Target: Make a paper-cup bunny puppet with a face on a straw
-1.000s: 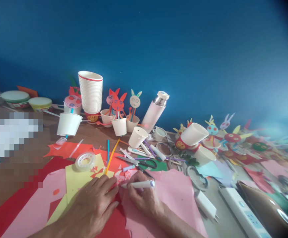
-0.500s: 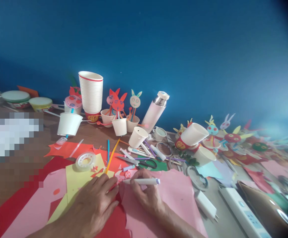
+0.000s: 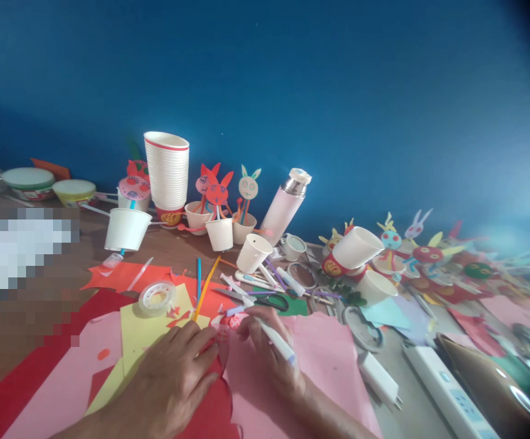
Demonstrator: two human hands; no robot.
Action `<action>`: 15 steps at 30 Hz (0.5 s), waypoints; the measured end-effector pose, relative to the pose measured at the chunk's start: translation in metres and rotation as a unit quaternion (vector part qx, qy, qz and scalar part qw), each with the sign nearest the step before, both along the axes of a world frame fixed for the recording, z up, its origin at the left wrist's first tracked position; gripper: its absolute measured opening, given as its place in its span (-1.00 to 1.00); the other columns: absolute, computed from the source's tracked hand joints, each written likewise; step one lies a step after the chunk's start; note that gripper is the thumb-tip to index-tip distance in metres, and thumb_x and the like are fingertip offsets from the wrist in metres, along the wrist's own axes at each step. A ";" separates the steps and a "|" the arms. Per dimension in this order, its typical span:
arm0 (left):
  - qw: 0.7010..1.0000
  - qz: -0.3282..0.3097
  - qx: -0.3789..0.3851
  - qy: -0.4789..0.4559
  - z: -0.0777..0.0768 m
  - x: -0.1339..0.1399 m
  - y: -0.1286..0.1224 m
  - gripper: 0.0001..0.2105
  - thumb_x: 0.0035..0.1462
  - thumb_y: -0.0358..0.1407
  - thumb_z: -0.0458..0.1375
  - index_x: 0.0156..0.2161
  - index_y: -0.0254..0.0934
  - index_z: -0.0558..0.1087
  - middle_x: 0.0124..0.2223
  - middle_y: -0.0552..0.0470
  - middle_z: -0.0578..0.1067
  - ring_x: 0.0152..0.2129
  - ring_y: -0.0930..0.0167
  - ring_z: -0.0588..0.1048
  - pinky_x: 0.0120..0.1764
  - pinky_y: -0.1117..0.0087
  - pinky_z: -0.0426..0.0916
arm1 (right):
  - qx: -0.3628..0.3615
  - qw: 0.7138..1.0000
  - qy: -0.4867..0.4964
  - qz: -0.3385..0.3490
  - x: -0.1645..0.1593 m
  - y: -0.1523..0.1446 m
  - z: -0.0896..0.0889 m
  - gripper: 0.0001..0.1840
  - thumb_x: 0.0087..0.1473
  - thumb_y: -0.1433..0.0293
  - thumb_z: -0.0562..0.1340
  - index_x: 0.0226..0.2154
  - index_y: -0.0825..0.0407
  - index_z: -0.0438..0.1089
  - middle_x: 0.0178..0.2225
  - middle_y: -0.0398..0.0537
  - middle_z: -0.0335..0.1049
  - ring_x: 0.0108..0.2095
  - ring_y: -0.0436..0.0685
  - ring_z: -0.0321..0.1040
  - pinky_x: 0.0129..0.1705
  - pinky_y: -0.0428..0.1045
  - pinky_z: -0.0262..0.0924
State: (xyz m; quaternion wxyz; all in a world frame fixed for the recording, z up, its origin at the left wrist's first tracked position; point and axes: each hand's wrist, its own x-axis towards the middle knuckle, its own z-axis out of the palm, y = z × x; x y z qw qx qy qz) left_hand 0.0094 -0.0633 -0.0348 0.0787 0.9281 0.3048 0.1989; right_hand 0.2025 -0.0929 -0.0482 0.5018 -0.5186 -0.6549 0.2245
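Note:
My right hand (image 3: 269, 350) is closed around a white marker (image 3: 278, 342), its bluish end pointing down toward my wrist. Beside it, my left hand (image 3: 178, 366) has its fingers bent, with the fingertips on a small pink paper piece (image 3: 222, 332) that carries red markings. Just beyond my right fingertips lies a pink paper cutout with red marks (image 3: 234, 322). Under the right hand spreads a large pink sheet (image 3: 324, 366); red paper (image 3: 208, 405) and yellow paper (image 3: 132, 332) lie beneath the left. The marker's writing tip is hidden by my fingers.
Ahead are a tape roll (image 3: 158, 299), scissors (image 3: 272, 300), a small paper cup (image 3: 254, 253) and a pink flask (image 3: 284, 207). A tall cup stack (image 3: 168, 167) and paper-cup rabbit figures (image 3: 219, 204) stand near the blue wall. Rightward lie a charger (image 3: 379, 379) and a power strip (image 3: 452, 390).
The marker has swung from nearly level to slanting down toward my wrist, as my right hand turned. My left hand has stayed in place.

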 end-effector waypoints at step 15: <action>0.994 -0.014 0.001 -0.111 -0.002 -0.005 0.009 -0.78 0.17 -0.39 -0.04 -0.34 -0.15 0.45 -0.28 0.07 0.51 -0.35 0.46 0.48 -0.25 0.51 0.38 | 0.060 0.956 -0.283 -0.050 0.043 0.017 0.018 -0.72 0.11 0.52 0.04 -0.11 0.02 0.26 -0.34 -0.04 0.42 -0.33 0.11 0.34 -0.25 0.00 0.13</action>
